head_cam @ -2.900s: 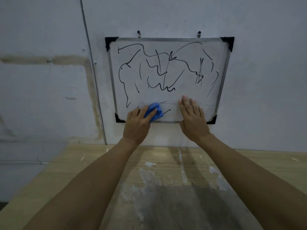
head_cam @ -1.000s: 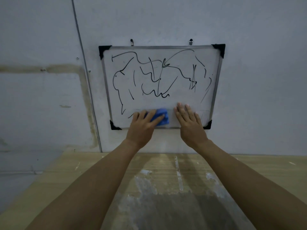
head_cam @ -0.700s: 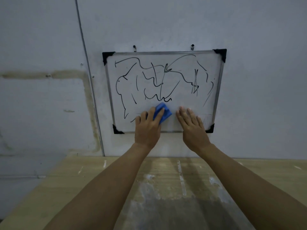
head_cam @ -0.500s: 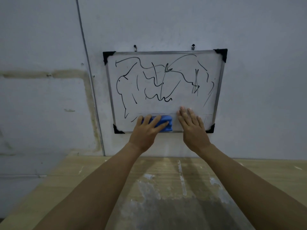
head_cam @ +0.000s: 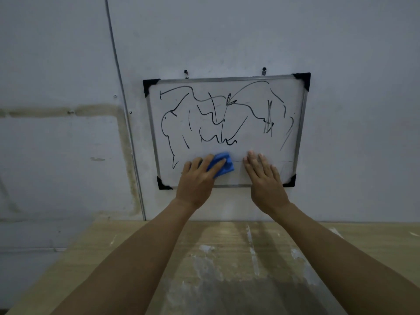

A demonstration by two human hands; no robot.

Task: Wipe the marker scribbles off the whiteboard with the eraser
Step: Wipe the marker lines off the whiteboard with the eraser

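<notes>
Both forearms are bare to the frame's edge; no sleeves, and seemingly nothing on either wrist.

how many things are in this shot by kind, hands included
hands: 2, left hand pressing the eraser, right hand flat on the board
blue eraser: 1
whiteboard with black scribbles: 1
black corner caps: 4
wall hooks above the board: 2
wooden table: 1
total: 11

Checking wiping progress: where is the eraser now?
The blue eraser is under the left hand, low on the whiteboard, left of the flat right hand.
</notes>
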